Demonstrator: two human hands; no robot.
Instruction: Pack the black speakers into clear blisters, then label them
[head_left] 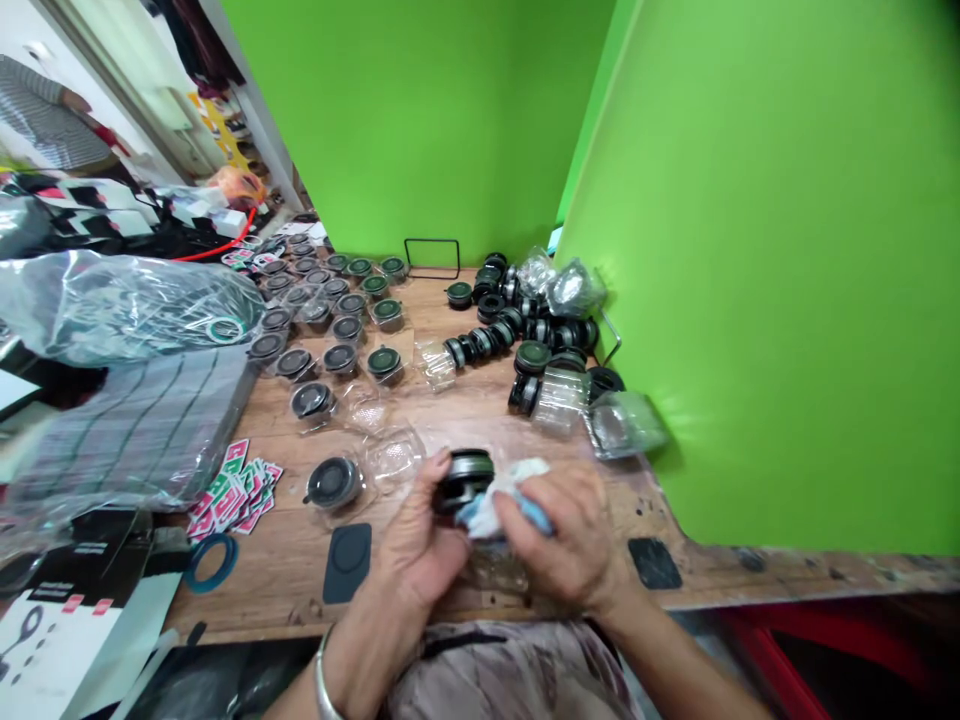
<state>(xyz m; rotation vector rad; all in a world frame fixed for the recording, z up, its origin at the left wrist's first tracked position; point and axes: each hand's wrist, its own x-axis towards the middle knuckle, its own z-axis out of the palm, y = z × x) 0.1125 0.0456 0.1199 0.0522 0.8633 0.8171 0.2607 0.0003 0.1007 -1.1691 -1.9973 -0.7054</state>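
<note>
The left hand point(421, 545), partly closed, grips the black part point(469, 468) from the left; the right hand point(566, 530) closes on a cloth point(487, 512) at its lower right.

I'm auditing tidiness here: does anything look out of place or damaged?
The cards at left lie in a jumbled heap, and the wooden table looks scuffed, with dark marks, along its right front edge.

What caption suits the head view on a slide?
Left hand holding a round black part, right hand holding a white-and-blue cloth against it, above a wooden table.
</note>
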